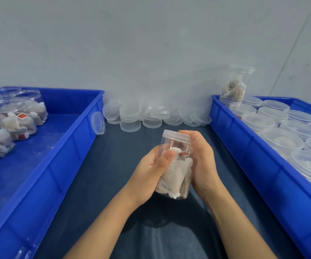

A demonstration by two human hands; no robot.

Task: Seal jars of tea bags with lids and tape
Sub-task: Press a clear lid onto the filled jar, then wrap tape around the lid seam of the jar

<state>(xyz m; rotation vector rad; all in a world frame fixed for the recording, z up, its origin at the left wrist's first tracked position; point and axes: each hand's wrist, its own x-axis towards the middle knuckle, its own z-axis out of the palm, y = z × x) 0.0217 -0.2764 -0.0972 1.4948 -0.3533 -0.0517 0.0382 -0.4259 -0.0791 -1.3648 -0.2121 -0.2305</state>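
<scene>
A clear plastic jar (177, 172) packed with white tea bags is held above the dark table between both hands. A clear lid (176, 135) sits on its mouth. My left hand (151, 171) grips the jar's body, thumb across the front. My right hand (201, 156) wraps the jar's right side, its fingers curled over the lid's edge. No tape is in view.
Loose clear lids (151, 114) are piled against the wall. One lid (98, 122) leans on the left blue bin (72, 146), which holds open jars of tea bags (16, 120). The right blue bin (244, 146) holds lidded jars (281, 139), one jar (235, 86) stacked on top.
</scene>
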